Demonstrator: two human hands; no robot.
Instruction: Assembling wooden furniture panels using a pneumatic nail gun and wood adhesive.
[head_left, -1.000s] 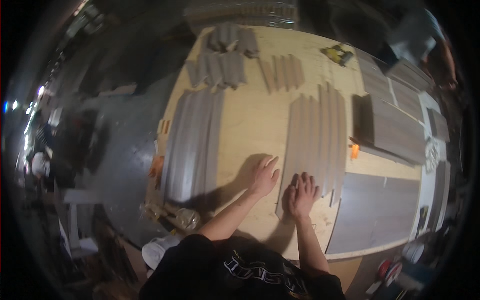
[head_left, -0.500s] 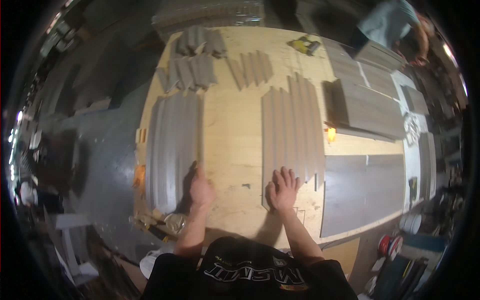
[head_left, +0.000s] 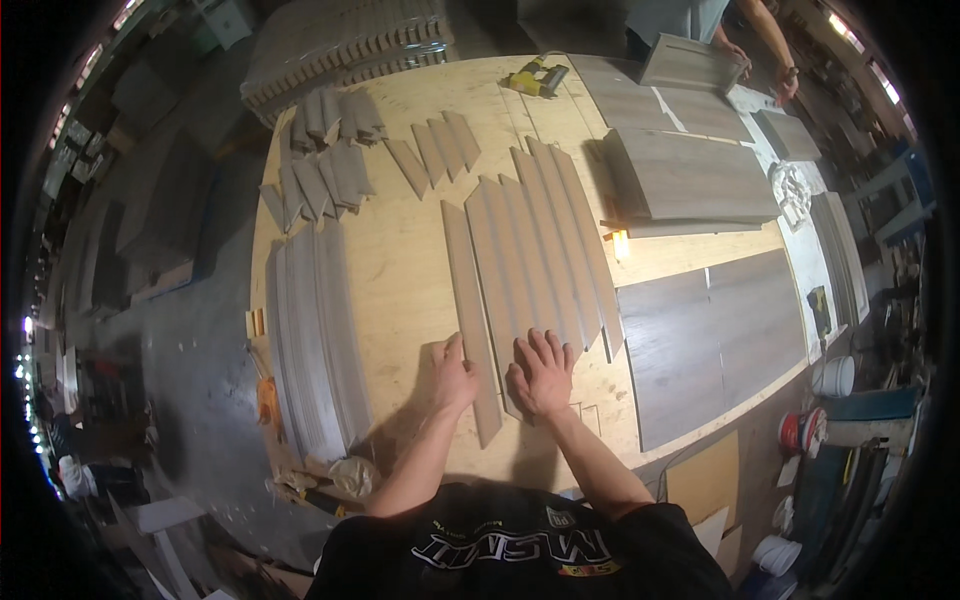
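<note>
My left hand (head_left: 455, 376) is curled against the left edge of a long wood strip (head_left: 463, 270) with angled ends, gripping it near its lower end. The strip lies brown face up, a narrow gap away from a row of similar strips (head_left: 535, 250) set side by side. Fingers spread, my right hand (head_left: 545, 372) rests flat on the near ends of that row. To the left, a group of long grey strips (head_left: 310, 330) lies grey side up on the table.
Short grey pieces (head_left: 325, 165) are heaped on the table's (head_left: 400, 300) far left, beside several short strips (head_left: 435, 150). A yellow power tool (head_left: 537, 77) lies at the far edge. Grey panels (head_left: 715, 340) cover the right. At far right, a person's hands (head_left: 787, 85) handle a drawer-like box (head_left: 690, 65).
My left hand has moved right from the grey strips, bringing one strip beside the brown row. My right hand stays on the row. The view has shifted, and the co-worker's box has been raised.
</note>
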